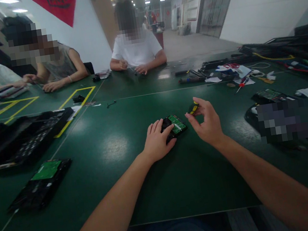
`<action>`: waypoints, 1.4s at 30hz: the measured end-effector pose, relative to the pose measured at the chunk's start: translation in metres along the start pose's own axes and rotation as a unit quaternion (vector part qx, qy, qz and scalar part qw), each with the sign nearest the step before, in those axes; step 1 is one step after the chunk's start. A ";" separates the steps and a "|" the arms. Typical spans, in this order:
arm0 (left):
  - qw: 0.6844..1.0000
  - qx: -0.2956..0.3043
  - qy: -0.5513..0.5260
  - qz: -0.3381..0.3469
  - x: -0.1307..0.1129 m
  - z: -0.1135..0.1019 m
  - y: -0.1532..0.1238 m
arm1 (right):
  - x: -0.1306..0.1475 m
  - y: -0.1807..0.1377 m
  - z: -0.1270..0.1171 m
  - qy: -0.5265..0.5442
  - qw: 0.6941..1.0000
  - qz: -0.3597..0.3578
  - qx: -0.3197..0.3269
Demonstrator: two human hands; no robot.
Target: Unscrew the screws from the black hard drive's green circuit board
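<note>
In the middle of the table lies a small black hard drive [177, 124] with a green circuit board facing up. My left hand [157, 140] rests over its left part, fingers along the far side and thumb at the near edge, holding it against the table. Just to the right, my right hand [207, 123] is raised and closed around a black-and-yellow screwdriver [193, 108]. Its shaft cannot be made out, and it is apart from the drive. Another black unit with a green board [46, 170] lies on the left of the table.
A long black casing [28, 144] lies at the left. To the right are a dark, partly blurred object [288, 122], a red-handled screwdriver [241, 85] and a heap of cables [284, 57]. A person in a white shirt [136, 48] sits opposite; others sit at the far left.
</note>
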State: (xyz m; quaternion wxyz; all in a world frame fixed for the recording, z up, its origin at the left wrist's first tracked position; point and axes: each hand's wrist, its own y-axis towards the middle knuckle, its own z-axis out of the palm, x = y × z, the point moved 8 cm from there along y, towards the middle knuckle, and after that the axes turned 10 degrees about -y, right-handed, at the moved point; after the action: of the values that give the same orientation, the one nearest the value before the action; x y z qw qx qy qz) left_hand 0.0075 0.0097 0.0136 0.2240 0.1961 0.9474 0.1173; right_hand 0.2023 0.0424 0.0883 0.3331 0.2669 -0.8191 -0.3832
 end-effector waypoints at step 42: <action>1.000 0.000 0.001 -0.001 0.001 0.001 0.000 | 0.003 -0.004 0.004 0.032 0.999 -0.006 0.016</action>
State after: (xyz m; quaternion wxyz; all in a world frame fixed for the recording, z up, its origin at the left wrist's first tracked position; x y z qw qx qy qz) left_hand 0.0070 0.0098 0.0127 0.2230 0.1956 0.9478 0.1173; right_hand 0.1982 0.0401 0.0842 0.3525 0.2890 -0.8127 -0.3630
